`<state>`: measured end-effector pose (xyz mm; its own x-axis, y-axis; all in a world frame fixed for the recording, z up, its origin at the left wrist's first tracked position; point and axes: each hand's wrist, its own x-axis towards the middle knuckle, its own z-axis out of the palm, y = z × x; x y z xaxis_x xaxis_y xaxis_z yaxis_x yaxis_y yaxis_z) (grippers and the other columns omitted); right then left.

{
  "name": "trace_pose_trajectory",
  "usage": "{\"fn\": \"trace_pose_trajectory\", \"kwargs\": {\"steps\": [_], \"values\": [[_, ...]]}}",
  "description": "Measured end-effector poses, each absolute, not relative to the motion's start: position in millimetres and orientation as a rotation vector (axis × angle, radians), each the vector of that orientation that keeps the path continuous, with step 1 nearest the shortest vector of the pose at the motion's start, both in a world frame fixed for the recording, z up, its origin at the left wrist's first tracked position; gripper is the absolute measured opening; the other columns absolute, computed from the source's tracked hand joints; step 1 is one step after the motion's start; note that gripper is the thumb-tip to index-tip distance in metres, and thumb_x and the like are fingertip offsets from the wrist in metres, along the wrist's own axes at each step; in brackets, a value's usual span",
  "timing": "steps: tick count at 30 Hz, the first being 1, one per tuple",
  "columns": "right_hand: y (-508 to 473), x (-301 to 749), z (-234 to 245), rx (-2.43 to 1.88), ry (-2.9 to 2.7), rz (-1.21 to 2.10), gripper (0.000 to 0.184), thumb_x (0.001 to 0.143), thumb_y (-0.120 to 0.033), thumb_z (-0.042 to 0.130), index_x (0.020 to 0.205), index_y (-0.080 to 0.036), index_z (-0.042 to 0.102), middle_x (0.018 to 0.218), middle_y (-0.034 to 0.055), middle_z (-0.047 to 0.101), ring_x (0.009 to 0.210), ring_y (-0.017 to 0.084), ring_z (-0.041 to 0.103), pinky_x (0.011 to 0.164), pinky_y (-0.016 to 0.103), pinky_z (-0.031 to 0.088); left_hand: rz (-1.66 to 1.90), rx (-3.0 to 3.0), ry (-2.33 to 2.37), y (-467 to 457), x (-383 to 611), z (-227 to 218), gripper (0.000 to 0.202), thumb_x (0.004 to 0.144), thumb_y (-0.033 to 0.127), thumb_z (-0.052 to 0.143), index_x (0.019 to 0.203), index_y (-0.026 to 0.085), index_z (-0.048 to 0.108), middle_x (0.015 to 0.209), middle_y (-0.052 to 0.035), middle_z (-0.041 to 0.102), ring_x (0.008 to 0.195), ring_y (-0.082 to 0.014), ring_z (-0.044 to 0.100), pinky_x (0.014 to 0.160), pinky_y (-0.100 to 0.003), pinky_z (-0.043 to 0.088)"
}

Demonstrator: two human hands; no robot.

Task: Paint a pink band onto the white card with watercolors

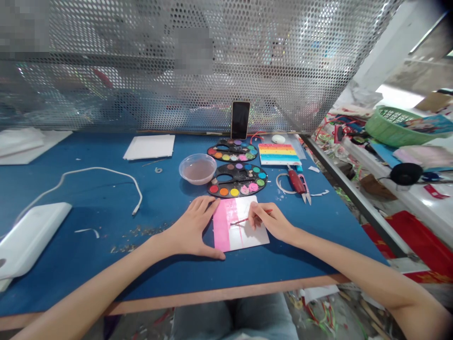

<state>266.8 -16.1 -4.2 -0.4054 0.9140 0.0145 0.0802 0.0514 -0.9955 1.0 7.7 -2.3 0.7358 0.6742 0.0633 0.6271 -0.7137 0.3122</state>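
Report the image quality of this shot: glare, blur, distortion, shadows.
In the head view, wide-angle distortion bows the perforated metal screen and stretches the forearms toward the lower corners; the bright opening at upper right is blown out; pixelated blurred patches cover the screen's upper left; the left hand and forearm cast a soft shadow on the blue table.

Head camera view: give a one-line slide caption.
Right hand holds a red-handled paintbrush on a pink-striped white card, steadied by the left hand, on a blue table.
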Motion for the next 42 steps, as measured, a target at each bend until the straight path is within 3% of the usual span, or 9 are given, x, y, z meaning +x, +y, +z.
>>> {"fn": "trace_pose_trajectory", "kwargs": {"steps": [42], "values": [[-12.1,273.1,0.0,-1.106,-1.703,1.257,0.065,0.097,-0.065,0.037,0.056,-0.017,0.056,0.053,0.0018,0.056,0.050,0.011,0.046,0.055,0.026,0.038,0.233,2.673,1.020,7.8,1.4,-0.6,0.127,0.056,0.088,0.065,0.152,0.013,0.029,0.145,-0.0231,0.037,0.137,-0.0458,0.033,0.113,-0.063,0.029]]}}
